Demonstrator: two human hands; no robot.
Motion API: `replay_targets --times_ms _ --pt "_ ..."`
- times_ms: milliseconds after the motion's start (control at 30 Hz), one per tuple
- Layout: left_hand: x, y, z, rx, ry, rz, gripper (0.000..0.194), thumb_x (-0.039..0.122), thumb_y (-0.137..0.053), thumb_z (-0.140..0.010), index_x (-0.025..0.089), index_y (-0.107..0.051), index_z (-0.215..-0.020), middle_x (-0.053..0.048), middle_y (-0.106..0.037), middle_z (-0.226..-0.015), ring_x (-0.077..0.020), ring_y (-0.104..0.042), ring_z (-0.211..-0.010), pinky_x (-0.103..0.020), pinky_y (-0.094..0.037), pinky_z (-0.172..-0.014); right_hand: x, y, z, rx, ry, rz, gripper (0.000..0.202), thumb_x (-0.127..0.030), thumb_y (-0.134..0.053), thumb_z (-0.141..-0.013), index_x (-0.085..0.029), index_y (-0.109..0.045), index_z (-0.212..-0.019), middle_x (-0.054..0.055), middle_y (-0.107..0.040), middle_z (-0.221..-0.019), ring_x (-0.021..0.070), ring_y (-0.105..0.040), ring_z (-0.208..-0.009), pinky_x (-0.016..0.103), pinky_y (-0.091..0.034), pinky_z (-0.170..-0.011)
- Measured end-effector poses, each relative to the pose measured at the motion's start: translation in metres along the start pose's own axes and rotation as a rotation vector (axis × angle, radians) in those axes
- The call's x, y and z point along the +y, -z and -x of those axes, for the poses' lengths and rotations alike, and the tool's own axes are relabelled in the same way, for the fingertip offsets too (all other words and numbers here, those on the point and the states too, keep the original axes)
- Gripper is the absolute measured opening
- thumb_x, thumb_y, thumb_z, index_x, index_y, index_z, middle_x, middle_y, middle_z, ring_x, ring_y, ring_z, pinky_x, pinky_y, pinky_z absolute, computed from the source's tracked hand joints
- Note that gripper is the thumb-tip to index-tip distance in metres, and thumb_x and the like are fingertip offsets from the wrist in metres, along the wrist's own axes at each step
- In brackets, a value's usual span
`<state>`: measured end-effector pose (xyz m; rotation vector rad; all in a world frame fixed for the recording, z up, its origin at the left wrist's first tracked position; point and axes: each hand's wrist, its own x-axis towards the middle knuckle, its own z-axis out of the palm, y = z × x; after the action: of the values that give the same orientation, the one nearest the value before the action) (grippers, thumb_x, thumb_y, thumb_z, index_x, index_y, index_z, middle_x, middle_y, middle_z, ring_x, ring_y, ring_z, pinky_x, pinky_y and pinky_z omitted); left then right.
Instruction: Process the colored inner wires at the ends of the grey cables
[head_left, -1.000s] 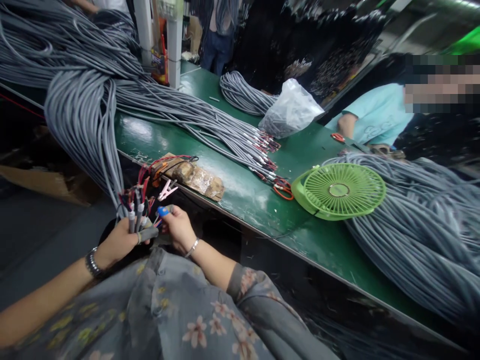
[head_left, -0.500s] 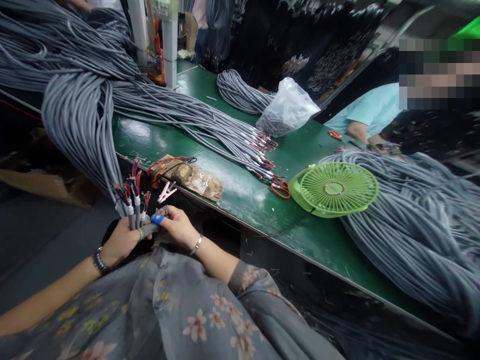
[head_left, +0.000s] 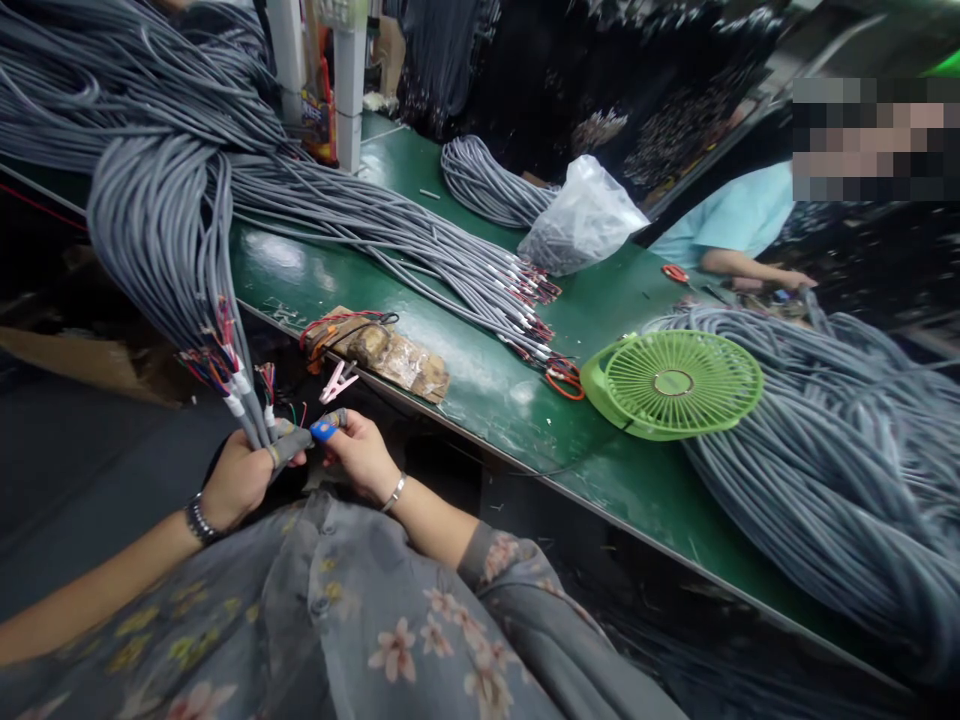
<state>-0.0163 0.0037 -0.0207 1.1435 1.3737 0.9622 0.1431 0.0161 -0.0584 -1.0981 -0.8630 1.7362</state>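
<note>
My left hand [head_left: 240, 482] is closed around several grey cables [head_left: 259, 425], whose stripped ends show thin coloured wires [head_left: 221, 345] fanning upward. Grey wrapping covers the left thumb. Close to its tip is my right hand [head_left: 364, 455], with blue tape on the thumb and grey wrapping on a finger. Its thumb and finger are pinched together; whatever lies between them is too small to make out. A few thin wires stick up between the two hands. Behind the held ends, a thick bundle of grey cables [head_left: 161, 210] droops over the bench edge.
On the green bench [head_left: 480, 385] lie a taped block [head_left: 397, 355] with a pink clip [head_left: 337, 382], more cables with stripped ends [head_left: 420, 250], orange-handled scissors [head_left: 564, 378], a green fan [head_left: 675, 382] and a plastic bag [head_left: 585, 215]. Across the bench, a person in light blue [head_left: 739, 215] handles cables.
The cable ends in my left hand have spread and tilted leftward, with one shorter end standing apart. My hands stay close together. The other person's arm now reaches further over the cables.
</note>
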Motion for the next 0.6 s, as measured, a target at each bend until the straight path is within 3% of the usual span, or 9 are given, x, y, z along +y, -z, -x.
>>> replay_targets --times_ms 233,400,600 --pt "0.001 -0.003 0.001 0.052 -0.013 0.028 0.036 0.055 -0.090 -0.064 0.026 -0.070 -0.056 -0.004 -0.072 -0.058 -0.0243 -0.069 -0.063 -0.038 -0.061 -0.069 -0.003 0.002 0.010 0.001 -0.004 0.059 0.065 -0.067 -0.104 -0.064 -0.025 -0.054 -0.069 -0.011 -0.051 -0.054 0.0082 -0.044 -0.049 0.024 -0.042 -0.049" --pt "0.007 -0.009 0.001 0.084 0.001 0.089 0.046 0.060 -0.093 -0.058 0.028 -0.061 -0.051 -0.002 -0.068 -0.056 -0.0235 -0.067 -0.063 -0.038 -0.059 -0.068 -0.006 0.004 0.018 -0.066 -0.021 0.091 0.065 -0.068 -0.105 -0.062 -0.025 -0.057 -0.067 -0.009 -0.056 -0.055 0.0098 -0.047 -0.050 0.025 -0.045 -0.050" --pt "0.002 -0.009 0.000 0.101 -0.026 0.079 0.037 0.055 -0.092 -0.062 0.027 -0.069 -0.054 -0.002 -0.068 -0.058 -0.0227 -0.065 -0.064 -0.038 -0.058 -0.069 0.005 0.003 0.016 -0.105 -0.008 0.115 0.061 -0.066 -0.105 -0.065 -0.024 -0.062 -0.070 -0.006 -0.062 -0.063 0.0118 -0.051 -0.059 0.025 -0.047 -0.057"
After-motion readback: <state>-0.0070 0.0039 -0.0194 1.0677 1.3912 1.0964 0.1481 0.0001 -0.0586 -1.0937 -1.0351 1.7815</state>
